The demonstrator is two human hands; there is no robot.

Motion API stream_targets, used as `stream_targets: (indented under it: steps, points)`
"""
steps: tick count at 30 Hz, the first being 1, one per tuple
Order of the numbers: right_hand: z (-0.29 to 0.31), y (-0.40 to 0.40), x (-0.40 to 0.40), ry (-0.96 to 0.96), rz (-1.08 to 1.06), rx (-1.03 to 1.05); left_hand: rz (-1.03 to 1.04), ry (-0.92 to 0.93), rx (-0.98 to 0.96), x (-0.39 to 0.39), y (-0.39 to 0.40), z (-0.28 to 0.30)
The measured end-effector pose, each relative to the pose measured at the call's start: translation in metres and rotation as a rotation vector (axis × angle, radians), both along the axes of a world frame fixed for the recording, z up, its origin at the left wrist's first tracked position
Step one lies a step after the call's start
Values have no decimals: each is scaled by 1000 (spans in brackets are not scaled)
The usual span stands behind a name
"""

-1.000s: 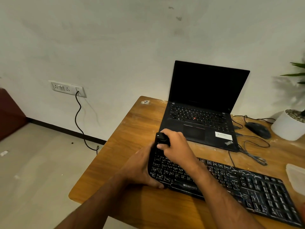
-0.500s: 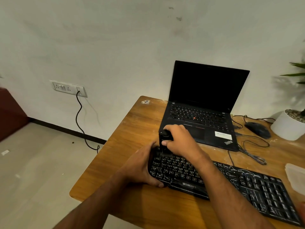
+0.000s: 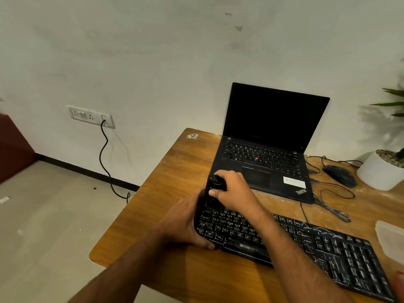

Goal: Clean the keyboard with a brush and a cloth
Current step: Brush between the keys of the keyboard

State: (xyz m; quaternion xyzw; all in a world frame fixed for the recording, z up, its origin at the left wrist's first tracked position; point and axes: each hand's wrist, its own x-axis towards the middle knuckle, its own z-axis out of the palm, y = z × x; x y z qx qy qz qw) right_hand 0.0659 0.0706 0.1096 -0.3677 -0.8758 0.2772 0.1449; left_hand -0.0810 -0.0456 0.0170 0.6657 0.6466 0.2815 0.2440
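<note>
A black keyboard (image 3: 306, 246) with pale markings on its keys lies slanted across the wooden desk (image 3: 170, 178). My left hand (image 3: 185, 224) grips its left end, thumb curled under the front corner. My right hand (image 3: 234, 191) holds a black brush (image 3: 216, 182) upright by its round handle, bristles down on the keyboard's top left keys. No cloth can be made out for sure.
An open black laptop (image 3: 269, 149) stands behind the keyboard. A black mouse (image 3: 340, 176) and loose cables (image 3: 332, 206) lie to its right, beside a white plant pot (image 3: 376, 173). A pale plastic container (image 3: 391, 239) sits at the right edge. The desk's left edge drops to the floor.
My right hand has slid the brush a little away from me and to the right along the keyboard's top left corner. My left hand keeps its grip on the keyboard's end.
</note>
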Motion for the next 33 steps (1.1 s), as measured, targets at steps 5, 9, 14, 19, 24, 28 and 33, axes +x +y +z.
stream_targets:
  steps: [5, 9, 14, 19, 24, 28, 33]
  points:
    - [0, 6, 5, 80, -113, 78, 26, -7, -38, 2, -2, 6]
    - [-6, -5, 9, 20, 21, -45, 15, -9, -32, 3, -1, 7]
    - [2, 12, 1, 90, -134, -32, 27, 11, -36, 3, 0, 5]
    - [-7, 0, -5, -8, -68, -38, 19, -1, -24, 3, 1, 5]
    - [5, 16, -5, 92, -166, -96, 14, 7, -23, 2, 1, 4]
    - [-9, -4, -4, 55, -89, -108, 1, 6, 20, 1, 1, 2]
    - [5, 7, -4, 79, -55, -159, -3, 13, 20, 2, 1, 1]
